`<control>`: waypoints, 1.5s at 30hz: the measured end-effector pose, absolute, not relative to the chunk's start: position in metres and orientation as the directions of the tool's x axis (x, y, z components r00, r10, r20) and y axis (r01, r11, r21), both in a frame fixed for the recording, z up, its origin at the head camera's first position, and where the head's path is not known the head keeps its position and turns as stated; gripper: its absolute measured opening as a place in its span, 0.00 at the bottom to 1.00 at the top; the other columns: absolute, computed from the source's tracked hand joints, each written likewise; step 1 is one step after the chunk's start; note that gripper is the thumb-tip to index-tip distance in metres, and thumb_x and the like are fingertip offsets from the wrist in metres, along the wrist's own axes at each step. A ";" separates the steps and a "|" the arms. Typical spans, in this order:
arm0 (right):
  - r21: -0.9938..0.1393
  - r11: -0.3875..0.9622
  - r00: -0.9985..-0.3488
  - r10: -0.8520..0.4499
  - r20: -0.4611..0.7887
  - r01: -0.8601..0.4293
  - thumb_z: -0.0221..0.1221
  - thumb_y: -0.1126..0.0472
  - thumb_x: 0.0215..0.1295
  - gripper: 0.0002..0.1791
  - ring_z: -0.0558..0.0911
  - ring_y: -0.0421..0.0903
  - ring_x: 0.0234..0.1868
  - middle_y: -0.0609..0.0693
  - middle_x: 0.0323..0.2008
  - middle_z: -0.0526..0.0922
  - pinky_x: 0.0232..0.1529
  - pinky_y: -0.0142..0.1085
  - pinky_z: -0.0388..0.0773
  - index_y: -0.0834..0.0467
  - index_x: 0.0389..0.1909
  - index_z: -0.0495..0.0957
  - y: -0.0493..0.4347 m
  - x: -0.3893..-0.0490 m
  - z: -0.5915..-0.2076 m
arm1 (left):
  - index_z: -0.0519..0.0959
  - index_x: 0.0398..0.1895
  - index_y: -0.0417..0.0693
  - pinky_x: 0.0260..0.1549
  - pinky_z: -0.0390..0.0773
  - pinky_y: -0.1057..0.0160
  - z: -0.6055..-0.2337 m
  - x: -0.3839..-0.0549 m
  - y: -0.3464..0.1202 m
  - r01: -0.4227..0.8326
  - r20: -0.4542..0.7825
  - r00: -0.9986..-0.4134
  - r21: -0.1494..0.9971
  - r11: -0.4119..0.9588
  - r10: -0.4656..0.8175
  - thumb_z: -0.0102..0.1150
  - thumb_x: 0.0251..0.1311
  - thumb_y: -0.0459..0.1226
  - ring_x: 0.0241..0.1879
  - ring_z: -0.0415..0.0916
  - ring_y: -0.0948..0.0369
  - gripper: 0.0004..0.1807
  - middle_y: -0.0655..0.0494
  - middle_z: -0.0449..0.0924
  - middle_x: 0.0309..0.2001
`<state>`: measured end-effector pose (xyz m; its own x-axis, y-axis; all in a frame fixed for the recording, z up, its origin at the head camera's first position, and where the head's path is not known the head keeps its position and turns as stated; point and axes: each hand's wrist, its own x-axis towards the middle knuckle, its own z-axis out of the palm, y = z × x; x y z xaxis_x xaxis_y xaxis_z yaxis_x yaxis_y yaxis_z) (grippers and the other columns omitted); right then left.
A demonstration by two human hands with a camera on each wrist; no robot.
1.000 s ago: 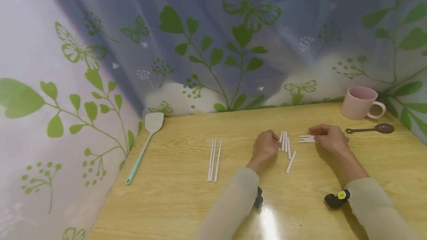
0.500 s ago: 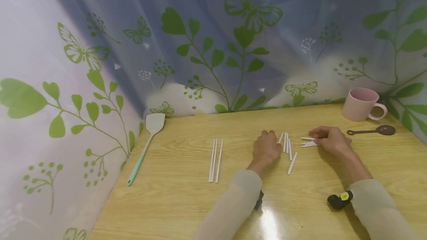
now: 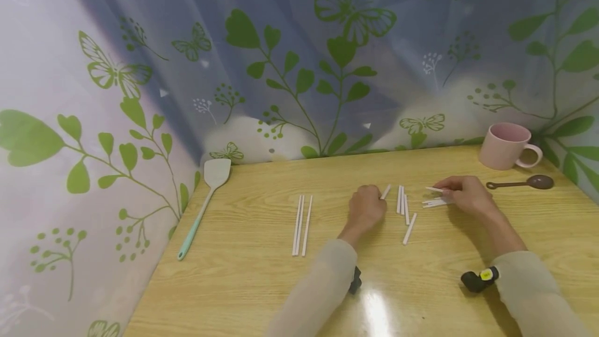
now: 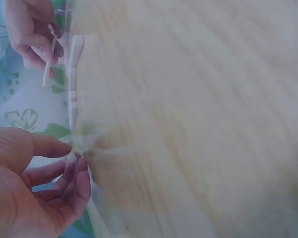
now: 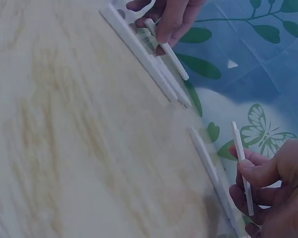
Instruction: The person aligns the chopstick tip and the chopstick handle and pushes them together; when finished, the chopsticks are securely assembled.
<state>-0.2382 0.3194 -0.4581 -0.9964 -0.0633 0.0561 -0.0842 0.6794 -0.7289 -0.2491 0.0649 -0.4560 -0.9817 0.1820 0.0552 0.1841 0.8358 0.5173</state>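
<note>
My left hand (image 3: 367, 207) pinches a short white stick (image 3: 386, 191) between thumb and fingers, just left of a small upright row of similar white sticks (image 3: 401, 202). In the right wrist view that held stick (image 5: 176, 59) slants close over the table edge of the row. My right hand (image 3: 471, 196) pinches another short white stick (image 5: 243, 171) with thumb and fingertips. Below it several white sticks (image 3: 432, 203) lie sideways on the table, their right ends hidden under the hand. One short stick (image 3: 409, 229) lies tilted in front of the row.
Three longer white sticks (image 3: 306, 228) lie side by side left of my left hand. A turner (image 3: 212, 187) with a green handle lies at the table's left edge. A pink mug (image 3: 503, 147) and a brown spoon (image 3: 538, 182) are at the back right, before the patterned curtain (image 3: 299, 103).
My left hand has drawn one stick out of the row and moved it a little left. My right hand has raised one stick's end apart from the sideways ones.
</note>
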 end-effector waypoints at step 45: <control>-0.933 0.132 -0.932 -0.187 0.310 -0.336 0.67 0.65 0.69 0.07 0.88 0.41 0.38 0.43 0.40 0.88 0.41 0.31 0.84 0.63 0.45 0.86 0.210 -0.175 -0.357 | 0.85 0.48 0.54 0.39 0.83 0.62 -0.353 -0.163 -0.100 0.463 0.330 -0.877 0.777 0.428 0.350 0.65 0.71 0.38 0.39 0.81 0.63 0.06 0.62 0.85 0.42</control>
<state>-0.1750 0.2102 -0.3570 -0.9322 -0.1872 0.3098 -0.3363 0.1316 -0.9325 -0.1631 -0.1000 -0.3527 -0.8768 0.3500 0.3297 0.4627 0.4277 0.7766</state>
